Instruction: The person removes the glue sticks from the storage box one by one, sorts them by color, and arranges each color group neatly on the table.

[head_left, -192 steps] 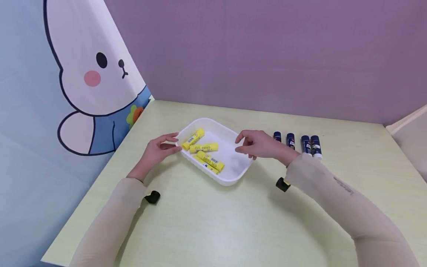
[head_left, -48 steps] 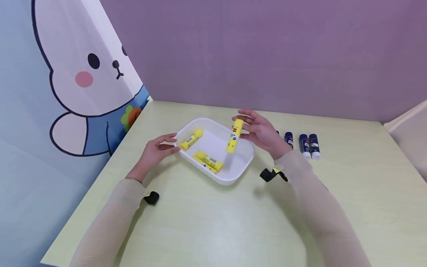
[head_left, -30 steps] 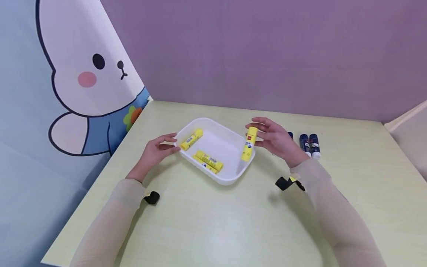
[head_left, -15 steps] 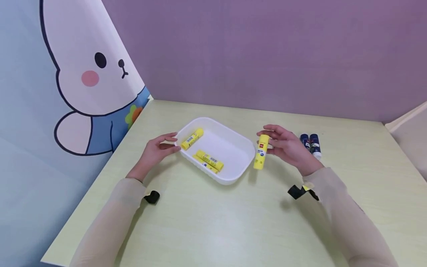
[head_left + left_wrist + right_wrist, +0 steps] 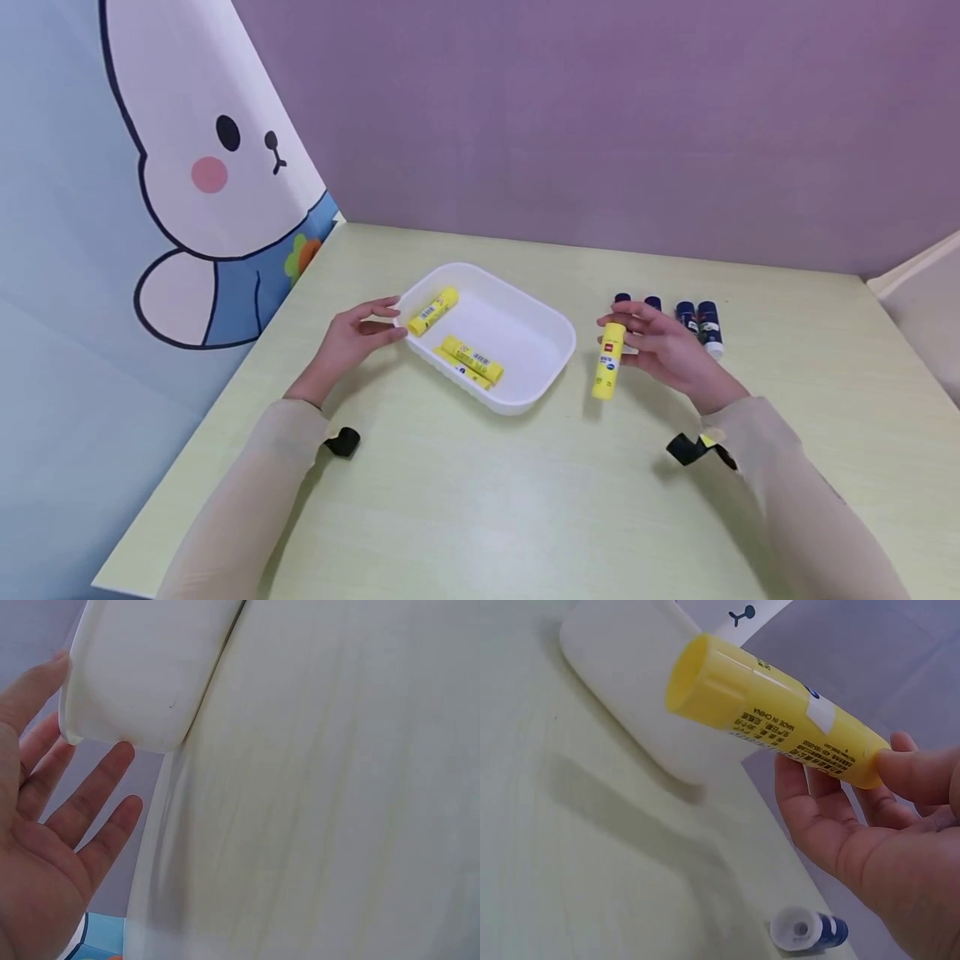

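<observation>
A white plastic tray (image 5: pixel 517 333) sits on the table with three yellow glue sticks (image 5: pixel 432 312) inside, two of them lying side by side near its front wall. At its left corner my left hand (image 5: pixel 345 346) holds the rim between thumb and fingers; in the left wrist view the ring and little fingers are extended. To the right of the tray, my right hand (image 5: pixel 671 354) pinches another yellow glue stick (image 5: pixel 608 362) by its upper end, tilted and raised above the table. The right wrist view shows the thumb pressing this glue stick's (image 5: pixel 780 712) end against the fingers.
Several dark blue glue sticks with white ends (image 5: pixel 708 327) stand in a row behind my right hand, partly hidden by it. A purple backdrop (image 5: pixel 570 125) rises behind the table (image 5: pixel 480 500); a rabbit-print cloth (image 5: pixel 225 200) hangs at the left.
My right hand has taken a yellow glue stick out of the tray and carried it right and nearer to me, past the tray's rim. The left hand and tray have stayed put.
</observation>
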Action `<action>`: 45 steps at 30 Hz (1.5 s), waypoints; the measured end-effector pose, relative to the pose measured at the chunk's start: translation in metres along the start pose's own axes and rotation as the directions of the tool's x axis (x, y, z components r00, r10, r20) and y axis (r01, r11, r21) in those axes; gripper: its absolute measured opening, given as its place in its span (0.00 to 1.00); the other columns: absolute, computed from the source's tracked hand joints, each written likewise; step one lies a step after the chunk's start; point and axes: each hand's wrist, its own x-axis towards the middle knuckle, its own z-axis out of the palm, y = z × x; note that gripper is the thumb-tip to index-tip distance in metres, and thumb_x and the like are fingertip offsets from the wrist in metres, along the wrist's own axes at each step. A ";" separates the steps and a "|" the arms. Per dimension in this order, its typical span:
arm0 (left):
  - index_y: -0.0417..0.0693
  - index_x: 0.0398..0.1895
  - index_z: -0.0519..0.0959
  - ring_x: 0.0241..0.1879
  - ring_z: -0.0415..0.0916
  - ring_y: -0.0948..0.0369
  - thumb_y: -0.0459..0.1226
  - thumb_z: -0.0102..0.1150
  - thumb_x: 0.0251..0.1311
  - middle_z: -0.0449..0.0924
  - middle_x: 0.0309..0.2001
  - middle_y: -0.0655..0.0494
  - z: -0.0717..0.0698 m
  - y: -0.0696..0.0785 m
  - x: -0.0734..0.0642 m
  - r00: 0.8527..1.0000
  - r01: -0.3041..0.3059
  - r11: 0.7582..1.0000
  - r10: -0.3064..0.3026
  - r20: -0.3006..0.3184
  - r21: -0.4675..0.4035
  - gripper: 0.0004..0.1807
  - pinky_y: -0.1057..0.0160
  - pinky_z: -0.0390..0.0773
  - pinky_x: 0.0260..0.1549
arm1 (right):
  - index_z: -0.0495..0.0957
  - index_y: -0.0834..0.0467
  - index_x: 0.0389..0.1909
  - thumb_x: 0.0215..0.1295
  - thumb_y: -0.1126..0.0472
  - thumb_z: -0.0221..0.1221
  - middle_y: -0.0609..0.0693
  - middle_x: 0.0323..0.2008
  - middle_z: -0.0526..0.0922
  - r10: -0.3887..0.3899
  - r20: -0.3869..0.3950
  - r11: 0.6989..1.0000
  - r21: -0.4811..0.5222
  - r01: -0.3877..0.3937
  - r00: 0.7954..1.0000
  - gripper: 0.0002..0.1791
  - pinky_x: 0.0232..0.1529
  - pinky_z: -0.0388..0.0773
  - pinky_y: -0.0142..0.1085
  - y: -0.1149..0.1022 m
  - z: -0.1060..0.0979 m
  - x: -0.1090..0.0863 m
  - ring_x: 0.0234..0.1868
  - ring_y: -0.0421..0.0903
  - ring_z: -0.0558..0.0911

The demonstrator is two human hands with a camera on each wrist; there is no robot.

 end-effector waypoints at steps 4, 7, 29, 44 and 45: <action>0.39 0.55 0.79 0.55 0.79 0.48 0.39 0.70 0.61 0.67 0.71 0.56 0.001 0.001 0.000 1.000 -0.004 1.000 0.004 0.003 -0.007 0.22 0.70 0.80 0.46 | 0.74 0.51 0.56 0.76 0.74 0.43 0.48 0.54 0.80 0.010 -0.001 1.000 -0.022 -0.010 1.000 0.20 0.51 0.80 0.39 0.004 -0.005 -0.005 0.56 0.45 0.79; 0.39 0.55 0.79 0.54 0.79 0.48 0.39 0.70 0.61 0.67 0.71 0.55 0.001 0.000 0.001 1.000 -0.011 1.000 0.012 0.002 -0.006 0.22 0.70 0.81 0.46 | 0.73 0.51 0.57 0.76 0.73 0.43 0.47 0.55 0.80 0.016 0.008 0.999 -0.036 -0.016 1.000 0.20 0.51 0.80 0.39 0.007 -0.009 -0.009 0.56 0.45 0.79; 0.42 0.55 0.80 0.54 0.80 0.49 0.42 0.71 0.60 0.68 0.70 0.56 0.003 -0.003 0.001 1.000 -0.011 1.000 0.012 -0.011 0.017 0.22 0.66 0.81 0.48 | 0.70 0.57 0.61 0.75 0.73 0.46 0.46 0.55 0.81 0.104 0.023 0.991 -0.092 -0.101 0.994 0.18 0.53 0.80 0.36 0.027 -0.036 -0.036 0.55 0.44 0.80; 0.42 0.55 0.79 0.54 0.79 0.49 0.42 0.71 0.60 0.68 0.71 0.56 0.004 -0.003 0.002 1.000 -0.004 1.000 0.004 -0.005 0.015 0.23 0.67 0.81 0.47 | 0.63 0.69 0.64 0.71 0.78 0.45 0.52 0.55 0.80 0.090 0.073 0.948 -0.311 -0.063 0.993 0.21 0.56 0.77 0.32 0.029 -0.042 -0.030 0.55 0.42 0.80; 0.42 0.55 0.80 0.54 0.79 0.49 0.42 0.71 0.60 0.68 0.70 0.56 0.004 -0.003 0.002 1.000 -0.005 1.000 0.006 -0.004 0.012 0.22 0.67 0.81 0.47 | 0.61 0.71 0.65 0.71 0.78 0.46 0.52 0.55 0.80 0.092 0.071 0.935 -0.350 -0.062 0.993 0.22 0.56 0.77 0.32 0.028 -0.041 -0.030 0.55 0.42 0.79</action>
